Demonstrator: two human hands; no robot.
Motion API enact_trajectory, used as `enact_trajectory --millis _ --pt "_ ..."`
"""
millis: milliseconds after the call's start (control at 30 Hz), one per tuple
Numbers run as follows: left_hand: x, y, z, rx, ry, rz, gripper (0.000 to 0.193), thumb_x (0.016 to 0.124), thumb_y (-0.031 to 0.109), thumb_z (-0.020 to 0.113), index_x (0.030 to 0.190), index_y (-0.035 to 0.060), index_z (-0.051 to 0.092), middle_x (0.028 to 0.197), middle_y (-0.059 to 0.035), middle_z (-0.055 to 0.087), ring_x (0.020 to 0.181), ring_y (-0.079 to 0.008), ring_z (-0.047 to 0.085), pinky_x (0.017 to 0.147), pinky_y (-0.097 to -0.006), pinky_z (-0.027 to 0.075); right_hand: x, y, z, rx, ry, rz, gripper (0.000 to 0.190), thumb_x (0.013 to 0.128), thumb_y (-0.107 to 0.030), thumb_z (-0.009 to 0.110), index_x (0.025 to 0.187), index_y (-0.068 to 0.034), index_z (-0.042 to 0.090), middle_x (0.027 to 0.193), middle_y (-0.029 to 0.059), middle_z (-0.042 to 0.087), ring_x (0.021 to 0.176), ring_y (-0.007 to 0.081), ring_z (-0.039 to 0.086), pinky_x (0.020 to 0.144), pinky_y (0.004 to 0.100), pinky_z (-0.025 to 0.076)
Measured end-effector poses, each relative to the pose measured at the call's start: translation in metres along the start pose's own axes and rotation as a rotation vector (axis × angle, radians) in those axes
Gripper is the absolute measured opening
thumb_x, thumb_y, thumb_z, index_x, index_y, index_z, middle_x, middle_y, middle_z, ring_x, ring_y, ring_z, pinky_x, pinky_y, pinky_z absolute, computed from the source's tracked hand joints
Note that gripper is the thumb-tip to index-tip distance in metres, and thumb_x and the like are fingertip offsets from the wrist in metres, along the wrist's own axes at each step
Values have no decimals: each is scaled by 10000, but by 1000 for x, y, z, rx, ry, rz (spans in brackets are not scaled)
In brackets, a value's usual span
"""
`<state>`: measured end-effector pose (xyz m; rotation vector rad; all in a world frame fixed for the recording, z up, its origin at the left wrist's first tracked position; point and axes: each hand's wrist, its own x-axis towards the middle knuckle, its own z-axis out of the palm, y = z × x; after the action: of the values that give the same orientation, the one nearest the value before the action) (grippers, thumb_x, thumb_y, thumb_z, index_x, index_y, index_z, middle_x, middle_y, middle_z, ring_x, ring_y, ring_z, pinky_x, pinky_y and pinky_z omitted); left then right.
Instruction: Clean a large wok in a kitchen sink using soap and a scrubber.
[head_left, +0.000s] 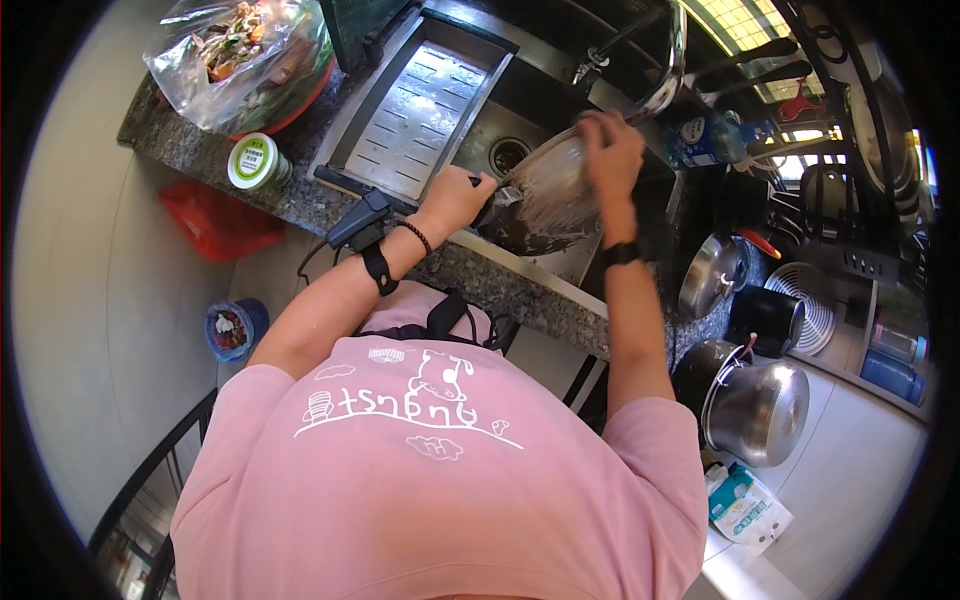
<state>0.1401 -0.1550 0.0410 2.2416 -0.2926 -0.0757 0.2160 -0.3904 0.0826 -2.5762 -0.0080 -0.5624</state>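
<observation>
My left hand (456, 196) grips the dark handle of a wok (559, 191), which is tilted on its side over the sink basin (487, 124). The wok's wet surface is streaked grey and brown. At the wok's upper right rim is my right hand (615, 154), fingers bent and blurred. Whether it holds the rim or something small, I cannot tell. The sink drain (510, 155) shows behind the wok. A chrome faucet (667, 71) arches above and to the right of my right hand.
A slotted metal drain tray (416, 112) covers the sink's left part. On the granite counter stand a plastic bag of food (232, 67) and a green-lidded tub (259, 161). A dish soap bottle (705, 140) is at right, near a pot lid (709, 277) and a steel pot (757, 412).
</observation>
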Motion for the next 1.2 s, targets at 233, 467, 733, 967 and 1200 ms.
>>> enact_trajectory --millis 233,467,733,967,1200 --pt "-1 3 14 4 31 -60 342 817 226 480 621 -42 563 614 -262 526 627 -445 526 593 -459 436 32 124 2 89 -125 558 398 804 -372 587 1065 -76 642 1056 158 622 992 333 567 864 382 422" --pt "2 17 -6 -157 -43 -240 364 844 237 461 638 -47 558 606 -260 522 626 -443 526 579 -451 415 -35 -42 -34 -96 -294 -569 574 598 -493 731 1074 -198 603 1225 95 471 1183 337 364 968 525 256" --pt "14 45 -3 -221 -104 -138 432 837 352 495 701 -43 605 641 -258 560 632 -422 560 600 -436 447 -99 -64 -17 -170 -142 -497 641 464 -304 792 1048 -144 581 1239 83 431 1196 355 320 943 539 240" --pt "28 108 -34 -461 57 223 335 824 370 608 803 38 638 756 -104 617 682 -264 608 638 -348 472 -67 -50 -100 -74 129 -372 615 417 -206 786 967 -59 552 1090 72 487 1059 298 438 909 415 352" --pt "46 62 -27 -441 -465 83 395 880 379 536 853 -7 618 666 -59 565 646 -114 524 612 -266 418 -40 25 -143 647 479 401 481 596 -184 824 936 8 545 834 35 553 748 140 514 740 243 422"
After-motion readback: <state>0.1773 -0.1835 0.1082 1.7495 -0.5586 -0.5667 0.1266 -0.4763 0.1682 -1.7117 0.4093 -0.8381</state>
